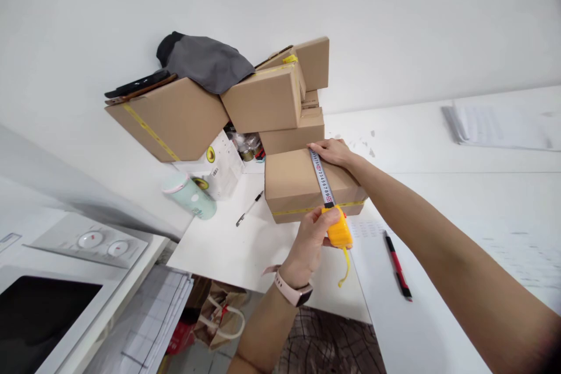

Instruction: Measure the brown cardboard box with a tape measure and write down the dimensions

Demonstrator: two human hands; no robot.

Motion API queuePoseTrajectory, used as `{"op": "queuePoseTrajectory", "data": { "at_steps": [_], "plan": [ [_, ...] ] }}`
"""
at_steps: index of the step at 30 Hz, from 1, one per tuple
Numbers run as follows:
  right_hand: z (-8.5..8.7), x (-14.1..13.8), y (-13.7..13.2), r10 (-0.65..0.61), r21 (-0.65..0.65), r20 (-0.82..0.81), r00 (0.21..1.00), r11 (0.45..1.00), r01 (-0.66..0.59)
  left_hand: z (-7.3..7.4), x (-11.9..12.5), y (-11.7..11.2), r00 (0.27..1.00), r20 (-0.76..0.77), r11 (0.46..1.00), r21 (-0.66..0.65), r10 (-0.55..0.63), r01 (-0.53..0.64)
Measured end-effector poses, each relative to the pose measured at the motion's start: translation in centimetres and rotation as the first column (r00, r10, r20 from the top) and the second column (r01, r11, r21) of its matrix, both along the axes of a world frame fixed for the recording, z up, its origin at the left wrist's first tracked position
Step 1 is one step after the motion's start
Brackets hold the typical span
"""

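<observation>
My left hand [308, 239] grips a yellow tape measure [339, 231] by its case, at the near edge of a cardboard box [287, 172]. A yellow cord hangs from the case. The blade [322, 178] is pulled out and lies across the top of the box to its far edge. There, my right hand [333, 151] is closed at the blade's end, its fingertips pressed at the box edge; the tip of the blade is partly hidden. Yellow tape runs along the near side of the box.
Behind stand stacked cartons [263, 102] with a grey cloth [205, 61] on top. To the left are a mint green tumbler [193, 196] and a black pen [249, 208]. A red and black pen [398, 266] lies on paper at right. Papers [495, 124] lie farther back.
</observation>
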State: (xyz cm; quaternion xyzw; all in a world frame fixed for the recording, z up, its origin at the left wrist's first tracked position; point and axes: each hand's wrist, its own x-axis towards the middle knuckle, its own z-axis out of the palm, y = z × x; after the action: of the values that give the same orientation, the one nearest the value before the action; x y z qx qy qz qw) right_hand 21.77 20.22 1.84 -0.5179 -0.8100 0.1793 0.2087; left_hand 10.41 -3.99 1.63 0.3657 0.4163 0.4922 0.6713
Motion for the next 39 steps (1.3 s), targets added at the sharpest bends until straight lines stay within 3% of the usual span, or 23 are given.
{"op": "queuePoseTrajectory", "data": {
  "at_steps": [15, 18, 21, 25, 28, 31, 33, 36, 39],
  "plan": [
    [-0.2, -0.2, 0.0, 0.007, 0.056, 0.048, 0.999, 0.998, -0.009, 0.3, 0.1, -0.2, 0.997, -0.074, 0.999, -0.032, 0.037, -0.039],
    [0.2, 0.2, -0.5, 0.002, 0.034, -0.136, 0.991, 0.999, 0.003, 0.1, -0.5, -0.3, 0.998, -0.04, 0.999, -0.005, 0.041, -0.041],
    [0.8, 1.5, -1.5, -0.038, -0.005, -0.417, 0.908, 0.999, 0.039, 0.2, -1.7, -1.0, 0.996, -0.042, 0.991, 0.112, 0.078, -0.073],
    [0.8, 4.9, -3.3, -0.167, -0.069, -0.56, 0.811, 0.985, 0.156, 0.3, -4.4, -2.3, 0.971, -0.094, 0.94, 0.286, 0.221, -0.186],
    [-0.6, 7.6, -5.1, -0.284, -0.157, -0.617, 0.734, 0.958, 0.239, -0.3, -7.0, -2.7, 0.877, -0.139, 0.832, 0.413, 0.46, -0.371],
    [-2.5, 9.3, -7.6, -0.318, -0.232, -0.633, 0.706, 0.948, 0.218, -1.7, -9.5, -2.4, 0.773, -0.162, 0.743, 0.45, 0.614, -0.496],
    [-3.5, 9.8, -9.5, -0.3, -0.271, -0.626, 0.72, 0.949, 0.159, -2.9, -10.4, -2.2, 0.756, -0.164, 0.737, 0.424, 0.634, -0.526],
    [-4.5, 9.8, -11.9, -0.248, -0.305, -0.594, 0.765, 0.95, 0.071, -4.5, -10.8, -2.2, 0.795, -0.151, 0.78, 0.369, 0.587, -0.506],
    [-4.6, 9.5, -13.2, -0.185, -0.192, -0.537, 0.823, 0.977, 0.094, -4.7, -10.7, -2.3, 0.846, -0.121, 0.824, 0.331, 0.52, -0.459]
  ]
}}
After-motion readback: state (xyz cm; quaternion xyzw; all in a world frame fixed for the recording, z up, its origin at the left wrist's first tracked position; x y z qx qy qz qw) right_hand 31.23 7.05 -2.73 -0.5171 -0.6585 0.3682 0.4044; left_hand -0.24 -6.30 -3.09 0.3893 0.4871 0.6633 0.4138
